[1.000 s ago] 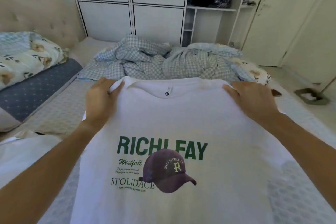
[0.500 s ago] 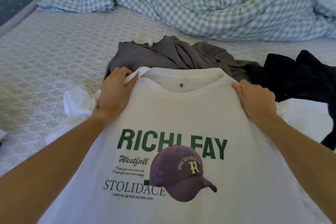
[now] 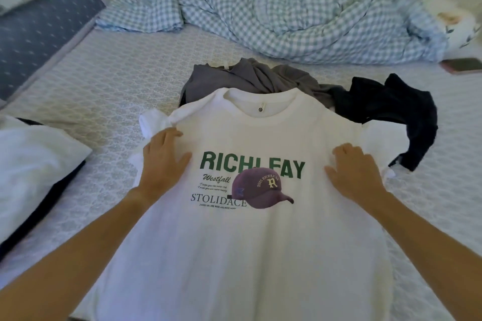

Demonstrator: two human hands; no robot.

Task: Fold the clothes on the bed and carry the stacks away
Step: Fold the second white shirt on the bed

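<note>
White printed cotton T-shirt (image 3: 260, 242) now lies flat on the patterned bed sheet (image 3: 104, 91), no longer held by its shoulders. Left hand (image 3: 163, 161) and right hand (image 3: 357, 174) press flat-fingered beside the print. Beyond the fingertips, grey crumpled garment (image 3: 250, 78) waits. Folding can start.

Head camera looks forward and steeply down, close over the bed (image 3: 109, 91)

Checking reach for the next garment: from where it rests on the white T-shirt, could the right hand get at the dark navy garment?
Probably yes. The right hand lies flat on the white T-shirt, and the dark navy garment lies uncovered just beyond it with nothing between.
</note>
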